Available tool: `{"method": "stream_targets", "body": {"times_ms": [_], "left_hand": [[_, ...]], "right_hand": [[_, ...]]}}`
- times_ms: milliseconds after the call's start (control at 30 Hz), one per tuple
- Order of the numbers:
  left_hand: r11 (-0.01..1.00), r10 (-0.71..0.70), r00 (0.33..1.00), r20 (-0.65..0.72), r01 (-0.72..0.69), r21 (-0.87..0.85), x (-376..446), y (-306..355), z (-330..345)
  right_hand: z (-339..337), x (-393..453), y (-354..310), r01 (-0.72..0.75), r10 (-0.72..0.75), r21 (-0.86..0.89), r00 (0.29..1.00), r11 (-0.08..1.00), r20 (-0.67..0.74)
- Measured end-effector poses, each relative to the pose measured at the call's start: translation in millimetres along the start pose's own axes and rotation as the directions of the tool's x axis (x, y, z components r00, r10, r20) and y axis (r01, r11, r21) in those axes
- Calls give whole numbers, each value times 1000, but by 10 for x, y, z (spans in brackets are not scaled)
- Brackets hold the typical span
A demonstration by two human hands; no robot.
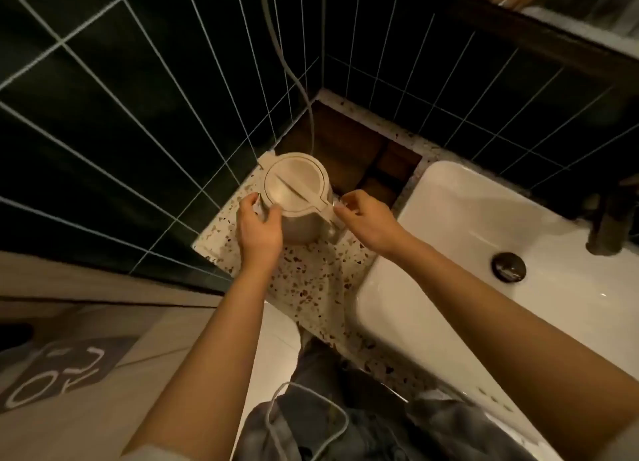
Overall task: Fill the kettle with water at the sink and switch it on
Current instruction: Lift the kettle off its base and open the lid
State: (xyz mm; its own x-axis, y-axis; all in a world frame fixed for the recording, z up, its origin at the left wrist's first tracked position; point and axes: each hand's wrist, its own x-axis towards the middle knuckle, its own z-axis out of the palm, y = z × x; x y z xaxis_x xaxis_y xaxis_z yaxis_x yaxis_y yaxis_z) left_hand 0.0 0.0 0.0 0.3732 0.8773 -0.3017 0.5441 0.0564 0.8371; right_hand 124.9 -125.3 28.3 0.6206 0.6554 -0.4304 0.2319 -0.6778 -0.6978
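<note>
A cream kettle with its lid closed stands on the speckled terrazzo counter, close to the dark tiled wall. My left hand is wrapped around the kettle's left side. My right hand touches the kettle's handle on its right side, fingers curled at the top of the handle. The white sink lies to the right of the kettle, with a round black drain. A dark tap stands at the sink's far right edge. The kettle's base is hidden under it.
A grey cord hangs down the tiled wall behind the kettle. A brown wooden recess sits behind the counter. A mirror edge runs above the sink. A grey floor mat lies at lower left.
</note>
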Motion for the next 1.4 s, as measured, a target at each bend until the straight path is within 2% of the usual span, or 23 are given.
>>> {"method": "stream_targets", "body": {"times_ms": [100,333,467,633,800,1033,1233,1400], "left_hand": [[998,-23,999,35,25,-58,239,49,-36],[987,-97,963,250,126,-103,650,150,18],[969,-145,935,325,201,-145,732,181,29],[962,-150,900,408,228,-149,837,68,39],[914,-162,882,443,304,-270,807,139,47],[903,-106,909,404,258,-343,711,326,-9],[901,36,924,382,135,-412,432,604,-154],[901,134,908,397,55,-430,72,764,-208]], "right_hand": [[31,82,-71,-20,19,17,999,1000,36],[188,163,-34,-84,81,41,994,996,79],[242,144,-12,-130,117,128,988,983,102],[276,128,7,-138,118,222,988,965,98],[280,85,0,-148,128,325,988,934,82],[192,-22,-91,-52,67,350,997,935,-30],[-18,-326,-230,22,29,404,993,915,-118],[-196,-760,-244,78,34,496,976,865,-213]]}}
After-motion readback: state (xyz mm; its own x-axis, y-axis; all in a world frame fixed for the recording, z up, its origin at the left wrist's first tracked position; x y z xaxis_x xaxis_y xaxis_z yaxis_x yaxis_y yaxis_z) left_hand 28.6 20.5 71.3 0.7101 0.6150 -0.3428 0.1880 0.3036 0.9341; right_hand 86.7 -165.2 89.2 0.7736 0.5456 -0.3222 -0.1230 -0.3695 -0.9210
